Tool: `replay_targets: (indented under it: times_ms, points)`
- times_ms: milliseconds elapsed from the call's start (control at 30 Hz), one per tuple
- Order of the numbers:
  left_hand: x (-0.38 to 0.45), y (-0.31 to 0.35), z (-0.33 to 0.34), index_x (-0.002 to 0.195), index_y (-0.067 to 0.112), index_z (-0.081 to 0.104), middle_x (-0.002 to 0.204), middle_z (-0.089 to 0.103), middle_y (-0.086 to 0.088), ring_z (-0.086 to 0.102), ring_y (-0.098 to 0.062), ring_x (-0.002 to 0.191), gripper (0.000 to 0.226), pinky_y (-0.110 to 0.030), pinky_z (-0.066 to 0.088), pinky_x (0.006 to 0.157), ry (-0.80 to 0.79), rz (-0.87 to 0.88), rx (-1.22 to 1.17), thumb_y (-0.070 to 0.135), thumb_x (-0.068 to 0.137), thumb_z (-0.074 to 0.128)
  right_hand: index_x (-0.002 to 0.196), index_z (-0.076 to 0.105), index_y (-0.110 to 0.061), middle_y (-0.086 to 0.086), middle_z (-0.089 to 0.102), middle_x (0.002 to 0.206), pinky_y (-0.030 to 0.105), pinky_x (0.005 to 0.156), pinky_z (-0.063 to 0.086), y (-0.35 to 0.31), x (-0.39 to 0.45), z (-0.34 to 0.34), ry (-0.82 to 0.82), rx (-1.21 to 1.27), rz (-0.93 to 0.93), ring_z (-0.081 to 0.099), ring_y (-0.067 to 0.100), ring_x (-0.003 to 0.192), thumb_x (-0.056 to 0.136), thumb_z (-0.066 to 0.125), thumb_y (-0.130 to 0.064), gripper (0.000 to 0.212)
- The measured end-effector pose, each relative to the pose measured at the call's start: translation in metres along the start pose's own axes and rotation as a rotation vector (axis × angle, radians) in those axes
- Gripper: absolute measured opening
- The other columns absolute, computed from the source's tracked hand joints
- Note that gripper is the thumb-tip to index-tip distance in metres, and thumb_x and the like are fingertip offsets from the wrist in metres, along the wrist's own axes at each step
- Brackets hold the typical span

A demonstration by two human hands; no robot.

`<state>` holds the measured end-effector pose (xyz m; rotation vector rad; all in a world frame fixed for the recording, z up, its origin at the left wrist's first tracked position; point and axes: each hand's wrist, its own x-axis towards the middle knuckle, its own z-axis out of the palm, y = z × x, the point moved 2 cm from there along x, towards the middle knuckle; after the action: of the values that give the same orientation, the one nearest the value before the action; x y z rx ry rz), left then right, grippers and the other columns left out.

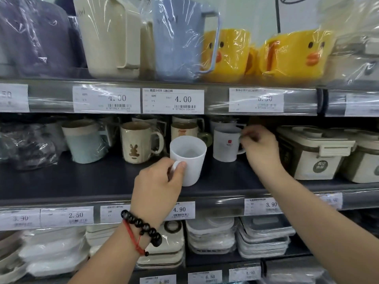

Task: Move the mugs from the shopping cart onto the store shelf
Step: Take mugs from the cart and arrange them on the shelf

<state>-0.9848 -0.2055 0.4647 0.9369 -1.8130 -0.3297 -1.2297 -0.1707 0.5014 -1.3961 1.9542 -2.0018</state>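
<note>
A plain white mug point(189, 154) hovers over the front of the middle shelf point(82, 181), tilted slightly toward me. My left hand point(158, 185) grips it by the handle. Farther back on the same shelf stands a second white mug point(225, 145) with a small red mark. My right hand point(259, 146) pinches that mug's handle at its right side. The shopping cart is out of view.
Wrapped mugs stand behind on the shelf: a cream rabbit mug point(139, 142) and a teal-banded mug point(84, 140). Cream lidded containers point(315, 152) sit at the right. Above are jugs point(180, 37) and yellow duck mugs point(295, 54). Below lie stacked white trays point(211, 236).
</note>
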Motion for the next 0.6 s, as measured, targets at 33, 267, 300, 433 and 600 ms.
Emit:
replay_targets:
  times_ms: [33, 267, 300, 433, 600]
  points:
    - [0.0, 0.003, 0.003, 0.068, 0.018, 0.057, 0.057, 0.054, 0.006, 0.053, -0.011, 0.058, 0.031, -0.031, 0.041, 0.055, -0.015, -0.006, 0.01, 0.041, 0.089, 0.055, 0.075, 0.065, -0.032, -0.005, 0.065, 0.072, 0.031, 0.068, 0.05, -0.008, -0.016, 0.005, -0.092, 0.016, -0.018, 0.062, 0.022, 0.073, 0.074, 0.059, -0.019, 0.014]
    - [-0.003, 0.026, 0.024, 0.075, 0.019, 0.058, 0.067, 0.062, 0.004, 0.06, -0.014, 0.066, 0.027, -0.036, 0.05, 0.06, -0.179, 0.011, -0.069, 0.044, 0.082, 0.057, 0.084, 0.062, -0.029, 0.0, 0.068, 0.07, 0.035, 0.066, 0.052, -0.022, -0.071, 0.026, -0.327, 0.044, -0.016, 0.064, 0.015, 0.067, 0.082, 0.068, -0.032, 0.006]
    - [-0.005, 0.029, 0.027, 0.078, 0.019, 0.06, 0.069, 0.064, 0.004, 0.061, -0.013, 0.068, 0.023, -0.037, 0.051, 0.062, -0.207, 0.025, -0.088, 0.041, 0.083, 0.058, 0.084, 0.062, -0.028, -0.001, 0.069, 0.07, 0.032, 0.065, 0.052, -0.022, -0.072, 0.026, -0.326, 0.047, 0.001, 0.064, 0.011, 0.067, 0.082, 0.068, -0.035, 0.009]
    - [-0.013, 0.038, 0.034, 0.099, 0.024, 0.063, 0.091, 0.069, 0.009, 0.064, -0.009, 0.085, 0.019, -0.033, 0.054, 0.075, -0.372, 0.086, -0.105, 0.033, 0.082, 0.057, 0.082, 0.066, -0.025, 0.0, 0.071, 0.073, 0.036, 0.066, 0.054, -0.02, -0.068, 0.03, -0.351, 0.065, 0.05, 0.067, 0.015, 0.071, 0.076, 0.067, -0.047, 0.023]
    - [-0.019, 0.029, 0.022, 0.116, 0.025, 0.061, 0.115, 0.063, 0.01, 0.057, -0.01, 0.109, 0.04, -0.034, 0.049, 0.091, -0.459, 0.203, 0.042, 0.04, 0.081, 0.051, 0.079, 0.069, -0.021, 0.002, 0.069, 0.072, 0.044, 0.072, 0.053, -0.016, -0.061, 0.032, -0.381, -0.037, -0.019, 0.066, 0.022, 0.073, 0.083, 0.066, -0.034, 0.014]
